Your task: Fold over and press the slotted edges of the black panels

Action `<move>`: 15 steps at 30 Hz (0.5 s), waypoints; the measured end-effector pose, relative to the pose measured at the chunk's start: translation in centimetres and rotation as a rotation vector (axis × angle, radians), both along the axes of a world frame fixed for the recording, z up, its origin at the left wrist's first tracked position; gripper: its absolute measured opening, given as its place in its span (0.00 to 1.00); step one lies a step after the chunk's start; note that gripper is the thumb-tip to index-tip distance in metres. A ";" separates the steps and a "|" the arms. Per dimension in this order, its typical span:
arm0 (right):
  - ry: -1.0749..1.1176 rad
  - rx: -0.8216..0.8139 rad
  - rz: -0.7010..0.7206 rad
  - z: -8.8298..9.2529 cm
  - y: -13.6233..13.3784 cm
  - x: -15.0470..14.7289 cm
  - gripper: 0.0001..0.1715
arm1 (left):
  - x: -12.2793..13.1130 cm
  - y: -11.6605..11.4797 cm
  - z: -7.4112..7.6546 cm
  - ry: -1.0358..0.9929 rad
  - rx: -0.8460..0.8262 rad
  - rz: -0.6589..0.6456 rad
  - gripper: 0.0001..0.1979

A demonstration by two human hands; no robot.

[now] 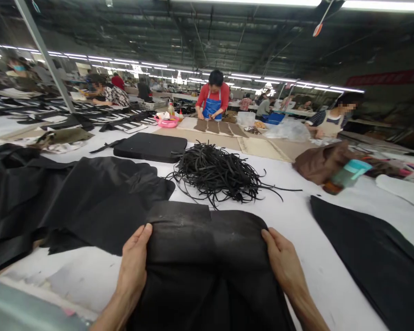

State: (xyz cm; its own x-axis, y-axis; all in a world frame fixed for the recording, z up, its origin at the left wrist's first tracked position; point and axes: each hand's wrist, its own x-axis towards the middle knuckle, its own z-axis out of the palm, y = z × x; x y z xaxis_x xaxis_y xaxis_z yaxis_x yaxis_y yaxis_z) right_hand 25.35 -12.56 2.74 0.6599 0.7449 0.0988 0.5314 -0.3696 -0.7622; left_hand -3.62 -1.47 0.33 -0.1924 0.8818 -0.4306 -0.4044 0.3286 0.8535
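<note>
A black padded cover [207, 257] lies in front of me on the white table [296, 216]. My left hand [134, 262] grips its left edge, thumb on top and fingers tucked under. My right hand [284, 264] holds the right edge the same way. Just beyond the cover sits a tangled pile of black cords [219, 172].
Black fabric sheets [89, 197] spread to the left and another [376, 257] to the right. A black pad [150, 146], brown cloth [319, 163] and a tipped bottle with teal cap [347, 175] lie farther back. A person in a blue apron [212, 99] and others work at the far tables.
</note>
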 end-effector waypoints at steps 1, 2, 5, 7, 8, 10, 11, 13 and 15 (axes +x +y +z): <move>0.006 0.009 -0.047 -0.2 -0.5 1.1 0.21 | -0.6 0.3 0.1 0.022 -0.005 0.029 0.14; 0.021 0.012 -0.088 -0.3 -1.1 2.1 0.21 | -1.1 0.5 0.1 0.040 -0.016 0.050 0.14; 0.089 -0.024 -0.137 -0.9 -2.8 4.7 0.20 | -2.2 0.9 0.1 0.057 -0.059 0.058 0.12; 0.110 -0.049 -0.157 -0.9 -3.9 5.5 0.20 | -2.3 0.8 0.2 0.043 -0.058 0.026 0.11; 0.118 -0.048 -0.175 -0.8 -4.4 5.7 0.19 | -2.2 0.7 0.4 0.043 -0.052 0.016 0.11; 0.178 -0.037 -0.199 0.0 -5.4 5.8 0.19 | -2.2 0.4 0.7 0.066 -0.068 0.005 0.11; 0.242 -0.031 -0.202 0.4 -5.9 5.8 0.19 | -2.2 0.3 0.9 0.083 -0.085 -0.007 0.12; 0.406 -0.023 -0.191 1.1 -6.6 5.9 0.20 | -2.2 0.2 0.9 0.125 -0.114 -0.045 0.13; 0.534 -0.030 -0.166 1.0 -6.9 6.4 0.19 | -2.1 0.4 0.3 0.187 -0.086 -0.071 0.14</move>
